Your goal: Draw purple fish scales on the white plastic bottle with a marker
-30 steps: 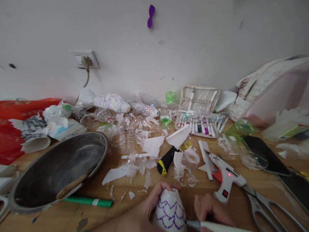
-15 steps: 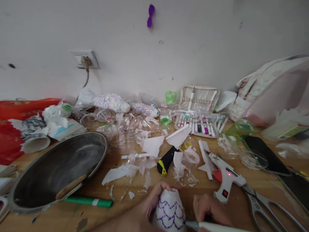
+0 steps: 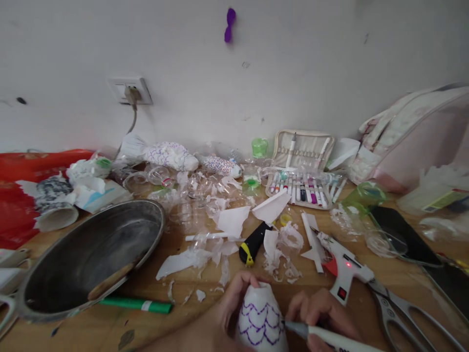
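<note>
A wooden desk (image 3: 388, 278) against a white wall (image 3: 293, 63) is littered with paper scraps. At 9 o'clock a metal pan (image 3: 91, 256) holds a wooden stick. At 6 o'clock left hand (image 3: 234, 313) fingers wrap the white bottle (image 3: 261, 320); right hand (image 3: 322, 318) fingers grip a marker (image 3: 330, 338), tip touching it. At 1 o'clock, a case (image 3: 302, 168) holds markers.

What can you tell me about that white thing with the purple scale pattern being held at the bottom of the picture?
The white object is rounded and tapers to a narrow top, like a bottle covered in white. Rows of purple scallops, like fish scales, run across its near face. It stands roughly upright at the near edge of the wooden table, its base cut off by the frame. The left hand wraps around its left side and top. The tip of a marker, held in the right hand, touches its right side.
</note>
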A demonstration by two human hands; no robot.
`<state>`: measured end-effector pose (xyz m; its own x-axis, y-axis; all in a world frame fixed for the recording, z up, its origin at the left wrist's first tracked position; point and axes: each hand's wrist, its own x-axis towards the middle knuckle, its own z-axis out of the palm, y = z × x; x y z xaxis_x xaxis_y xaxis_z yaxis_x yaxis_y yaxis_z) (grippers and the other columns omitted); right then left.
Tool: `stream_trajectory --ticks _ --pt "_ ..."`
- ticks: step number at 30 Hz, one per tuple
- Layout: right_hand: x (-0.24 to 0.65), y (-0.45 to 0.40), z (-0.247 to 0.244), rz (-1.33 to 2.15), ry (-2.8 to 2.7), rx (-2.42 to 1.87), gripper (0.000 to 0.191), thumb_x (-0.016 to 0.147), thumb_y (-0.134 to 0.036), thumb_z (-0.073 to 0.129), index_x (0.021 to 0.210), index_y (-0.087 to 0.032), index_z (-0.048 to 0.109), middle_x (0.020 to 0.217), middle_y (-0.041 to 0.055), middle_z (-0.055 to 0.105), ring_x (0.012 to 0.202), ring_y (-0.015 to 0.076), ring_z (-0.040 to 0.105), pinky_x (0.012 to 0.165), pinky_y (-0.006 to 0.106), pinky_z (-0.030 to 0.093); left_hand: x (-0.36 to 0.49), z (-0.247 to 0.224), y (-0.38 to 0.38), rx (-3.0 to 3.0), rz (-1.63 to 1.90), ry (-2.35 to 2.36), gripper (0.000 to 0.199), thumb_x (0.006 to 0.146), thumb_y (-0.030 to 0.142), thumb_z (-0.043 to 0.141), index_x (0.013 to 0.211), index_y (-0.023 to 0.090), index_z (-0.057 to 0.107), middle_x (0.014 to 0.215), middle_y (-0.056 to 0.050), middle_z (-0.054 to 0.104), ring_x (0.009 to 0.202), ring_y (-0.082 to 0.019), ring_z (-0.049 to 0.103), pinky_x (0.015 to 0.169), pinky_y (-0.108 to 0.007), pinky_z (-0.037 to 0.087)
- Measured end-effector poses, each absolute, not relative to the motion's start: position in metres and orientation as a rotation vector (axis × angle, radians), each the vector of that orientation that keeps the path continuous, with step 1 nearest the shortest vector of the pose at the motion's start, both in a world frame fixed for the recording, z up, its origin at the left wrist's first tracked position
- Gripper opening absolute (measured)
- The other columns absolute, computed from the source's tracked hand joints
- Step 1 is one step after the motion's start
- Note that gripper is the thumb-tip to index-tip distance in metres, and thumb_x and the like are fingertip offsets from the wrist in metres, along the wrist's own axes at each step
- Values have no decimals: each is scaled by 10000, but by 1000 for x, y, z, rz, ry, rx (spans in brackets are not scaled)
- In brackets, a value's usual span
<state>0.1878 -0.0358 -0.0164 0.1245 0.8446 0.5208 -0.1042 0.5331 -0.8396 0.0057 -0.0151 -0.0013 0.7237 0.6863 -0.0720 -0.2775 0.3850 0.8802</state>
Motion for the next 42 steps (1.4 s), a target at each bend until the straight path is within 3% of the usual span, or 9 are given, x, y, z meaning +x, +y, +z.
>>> stream_trajectory --ticks 6,9,16,28,34,42 --pt "190 -39 -13 827 -1243 -888 270 834 -465 588 711 -232 527 567 -24 551 548 139 573 501 207 462 5 -5 -13 949 647 435 644 639 269 776 1099 316 327 1396 -49 198 1196 -240 366 943 -391 314" --pt "195 -37 -6 756 -1414 -885 244 864 -423 553 719 -229 521 571 -18 562 535 140 588 490 206 476 5 -6 -10 974 670 458 590 653 310 774 1087 314 374 1398 -40 174 1157 -228 384 903 -364 328" --pt "200 -32 4 636 -1611 -848 227 895 -394 508 743 -225 506 568 -14 584 510 133 614 469 188 492 5 -8 -13 1019 691 577 711 541 413 835 1097 301 406 1375 -51 233 1198 -276 331 957 -388 275" --pt "214 -20 -5 760 -1859 -556 118 896 -344 534 885 -231 564 613 25 621 618 184 643 522 245 543 4 -9 -15 1007 710 560 686 570 350 833 1126 303 435 1380 -54 278 1275 -291 298 1039 -429 230" --pt "215 -20 1 750 -1821 -556 233 905 -409 512 769 -227 562 538 6 586 548 162 619 468 202 506 5 -7 -17 992 721 544 674 577 359 827 1131 308 447 1375 -51 300 1300 -297 268 1061 -442 190" --pt "217 -22 -11 839 -1826 -559 179 896 -399 530 836 -235 569 617 9 577 617 169 613 522 222 500 5 -6 -15 965 720 546 660 582 328 826 1125 303 452 1360 -51 312 1304 -299 266 1057 -450 199"
